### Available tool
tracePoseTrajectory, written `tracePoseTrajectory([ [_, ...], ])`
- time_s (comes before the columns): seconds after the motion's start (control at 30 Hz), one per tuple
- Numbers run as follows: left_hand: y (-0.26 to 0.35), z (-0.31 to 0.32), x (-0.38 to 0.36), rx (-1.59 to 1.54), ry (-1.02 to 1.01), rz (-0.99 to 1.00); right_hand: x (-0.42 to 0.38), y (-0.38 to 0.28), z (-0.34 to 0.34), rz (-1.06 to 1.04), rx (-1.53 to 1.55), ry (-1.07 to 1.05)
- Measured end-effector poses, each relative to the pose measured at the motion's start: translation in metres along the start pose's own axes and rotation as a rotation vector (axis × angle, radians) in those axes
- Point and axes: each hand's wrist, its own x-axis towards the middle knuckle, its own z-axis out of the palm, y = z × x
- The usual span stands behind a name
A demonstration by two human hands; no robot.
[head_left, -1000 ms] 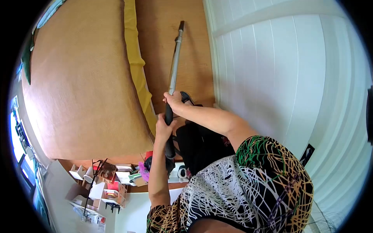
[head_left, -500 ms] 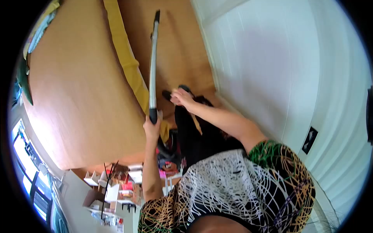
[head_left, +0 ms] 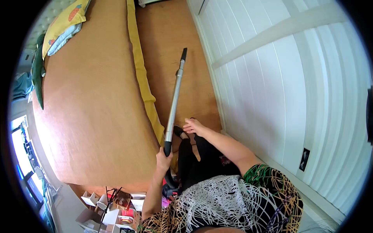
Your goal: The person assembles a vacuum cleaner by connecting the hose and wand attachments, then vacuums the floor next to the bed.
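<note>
A vacuum cleaner wand (head_left: 175,99), a silver tube with a narrow black nozzle (head_left: 184,53), reaches forward over the wooden floor. My left hand (head_left: 163,159) is wrapped round its black handle, and a dark hose runs back from there beside my legs. Off to the right of the tube, my right hand (head_left: 193,126) hovers apart from it above my feet. Its fingers are loosely stretched out, with nothing seen in them.
A bed with a tan cover (head_left: 93,105) and yellow skirt (head_left: 144,81) lines the left, a yellow pillow (head_left: 75,15) at its far end. White panelled doors (head_left: 256,85) stand on the right. Between them runs the wooden floor (head_left: 167,31). Shelves with clutter (head_left: 124,211) are at lower left.
The wand's nozzle has come down and to the right in view, and my view has shifted to show more of the bed. My left hand has kept its hold; my right hand stays free.
</note>
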Motion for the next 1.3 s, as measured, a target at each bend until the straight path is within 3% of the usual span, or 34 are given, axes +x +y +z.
tracePoseTrajectory([
  [0.13,0.019,0.019,0.008,0.007,-0.004,0.048,0.045,-0.034,0.019,0.001,0.116,-0.040],
  [0.23,0.042,0.017,0.016,0.021,-0.093,-0.026,0.072,-0.063,0.021,0.091,0.403,-0.139],
  [0.3,0.057,0.015,0.031,0.000,-0.167,-0.013,0.085,-0.094,0.019,-0.013,0.674,-0.013],
  [0.4,0.094,0.005,0.059,-0.105,-0.265,-0.142,0.109,-0.138,-0.004,-0.101,0.766,0.035],
  [0.53,0.123,0.003,0.112,-0.158,-0.257,-0.114,0.156,-0.199,-0.024,-0.099,0.704,0.073],
  [0.63,0.137,0.020,0.147,-0.026,-0.203,0.040,0.181,-0.236,-0.041,-0.118,0.621,0.141],
  [0.73,0.179,0.014,0.173,0.005,-0.194,0.004,0.200,-0.264,-0.049,-0.171,0.616,0.149],
  [0.9,0.187,0.028,0.209,0.034,-0.148,0.073,0.212,-0.315,-0.062,-0.127,0.629,0.144],
  [1.1,0.187,0.050,0.242,0.008,-0.236,0.010,0.249,-0.331,-0.086,-0.196,0.569,0.135],
  [1.3,0.172,0.078,0.267,0.026,-0.099,0.138,0.268,-0.345,-0.100,-0.202,0.523,0.102],
])
